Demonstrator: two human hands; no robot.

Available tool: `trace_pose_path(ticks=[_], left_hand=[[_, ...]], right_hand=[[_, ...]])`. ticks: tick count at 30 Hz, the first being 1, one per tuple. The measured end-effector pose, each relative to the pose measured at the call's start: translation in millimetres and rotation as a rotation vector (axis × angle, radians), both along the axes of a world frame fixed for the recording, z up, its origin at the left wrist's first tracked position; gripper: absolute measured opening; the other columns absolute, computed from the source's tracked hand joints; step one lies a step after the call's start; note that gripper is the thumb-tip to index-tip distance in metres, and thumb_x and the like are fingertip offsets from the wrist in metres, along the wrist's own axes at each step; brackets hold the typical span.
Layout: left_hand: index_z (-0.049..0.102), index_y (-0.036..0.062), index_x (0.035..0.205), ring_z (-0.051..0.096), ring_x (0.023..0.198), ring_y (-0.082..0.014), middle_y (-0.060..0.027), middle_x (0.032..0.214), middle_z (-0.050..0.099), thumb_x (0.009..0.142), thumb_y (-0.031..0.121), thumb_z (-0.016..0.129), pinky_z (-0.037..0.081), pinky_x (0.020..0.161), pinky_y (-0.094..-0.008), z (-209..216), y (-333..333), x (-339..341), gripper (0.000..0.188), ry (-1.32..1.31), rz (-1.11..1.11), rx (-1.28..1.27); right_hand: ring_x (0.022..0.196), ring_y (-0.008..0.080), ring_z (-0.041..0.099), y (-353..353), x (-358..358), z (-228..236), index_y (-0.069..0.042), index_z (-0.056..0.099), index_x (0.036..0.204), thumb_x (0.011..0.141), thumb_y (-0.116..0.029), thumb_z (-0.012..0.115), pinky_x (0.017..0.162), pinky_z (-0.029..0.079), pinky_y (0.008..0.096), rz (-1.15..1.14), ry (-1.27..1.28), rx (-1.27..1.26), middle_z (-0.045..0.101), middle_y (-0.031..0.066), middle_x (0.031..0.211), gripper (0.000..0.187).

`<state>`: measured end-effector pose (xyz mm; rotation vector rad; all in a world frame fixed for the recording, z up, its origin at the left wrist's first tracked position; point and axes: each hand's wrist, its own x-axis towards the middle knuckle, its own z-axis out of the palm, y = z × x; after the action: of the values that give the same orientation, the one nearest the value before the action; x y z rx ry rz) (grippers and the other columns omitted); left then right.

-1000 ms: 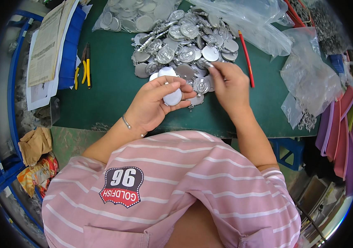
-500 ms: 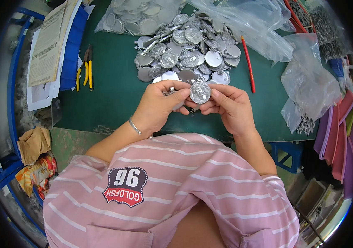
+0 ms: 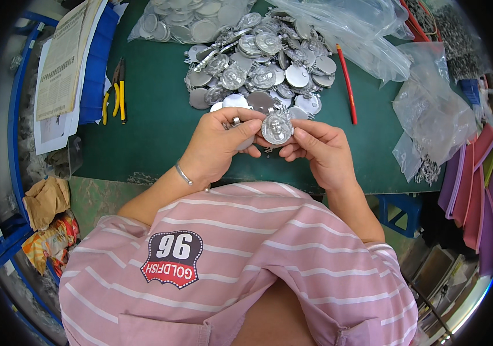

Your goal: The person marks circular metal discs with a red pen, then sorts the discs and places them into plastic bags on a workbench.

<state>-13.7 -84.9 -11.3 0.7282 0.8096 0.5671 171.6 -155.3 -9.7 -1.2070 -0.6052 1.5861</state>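
Note:
Between my two hands, just above the green table's near side, is a round silver medallion (image 3: 277, 128) with a raised relief and a small loop on top. My right hand (image 3: 325, 148) pinches its right edge between thumb and fingers. My left hand (image 3: 215, 141) has its thumb and fingers closed near the medallion's left edge. A second silver medallion (image 3: 245, 143) sits partly hidden in the left palm, its loop showing above the thumb. Directly beyond my hands lies a heap of silver medallions (image 3: 263, 76), some relief side up, others showing plain backs.
Yellow-handled pliers (image 3: 119, 95) lie at the left beside a blue bin (image 3: 94, 86) with papers. A red pencil (image 3: 347, 86) rests right of the heap. Clear plastic bags (image 3: 431, 104) cover the right side; a bag of discs (image 3: 194, 20) stands behind. A blue stool (image 3: 399, 214) is below.
The view has shifted slightly. Both hands keep hold of the medallions in nearly the same place, with only a small adjustment of the fingers.

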Motion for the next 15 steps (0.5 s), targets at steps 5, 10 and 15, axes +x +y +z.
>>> trace_pose_path(ticks=[5, 10, 15], left_hand=[[0.057, -0.0040, 0.101, 0.062, 0.074, -0.0176, -0.0115, 0.089, 0.063, 0.084, 0.009, 0.058, 0.050, 0.056, -0.0254, -0.7, -0.2, 0.8, 0.021, -0.007, 0.002, 0.010], [0.058, -0.0045, 0.100, 0.061, 0.073, -0.0172, -0.0113, 0.088, 0.062, 0.084, 0.008, 0.058, 0.049, 0.055, -0.0251, -2.3, -1.3, 0.6, 0.021, 0.003, 0.007, 0.002], [0.058, -0.0049, 0.100, 0.061, 0.072, -0.0168, -0.0117, 0.087, 0.062, 0.084, 0.008, 0.058, 0.049, 0.055, -0.0248, -1.5, -1.4, 1.3, 0.021, 0.001, 0.008, -0.015]], right_hand=[[0.070, 0.0156, 0.062, -1.7, 0.2, -2.2, 0.004, 0.058, 0.108, 0.088, -0.007, 0.052, 0.062, 0.050, 0.0241, 0.005, -0.018, 0.006, 0.065, 0.0117, 0.086, 0.024], [0.070, 0.0145, 0.062, -3.5, -0.5, -5.0, 0.004, 0.058, 0.107, 0.088, -0.007, 0.052, 0.063, 0.050, 0.0238, 0.003, -0.018, -0.003, 0.065, 0.0109, 0.085, 0.023], [0.071, 0.0145, 0.061, -4.1, -0.2, -4.5, 0.004, 0.059, 0.106, 0.087, -0.007, 0.053, 0.063, 0.050, 0.0238, 0.012, -0.017, 0.000, 0.065, 0.0109, 0.084, 0.023]])
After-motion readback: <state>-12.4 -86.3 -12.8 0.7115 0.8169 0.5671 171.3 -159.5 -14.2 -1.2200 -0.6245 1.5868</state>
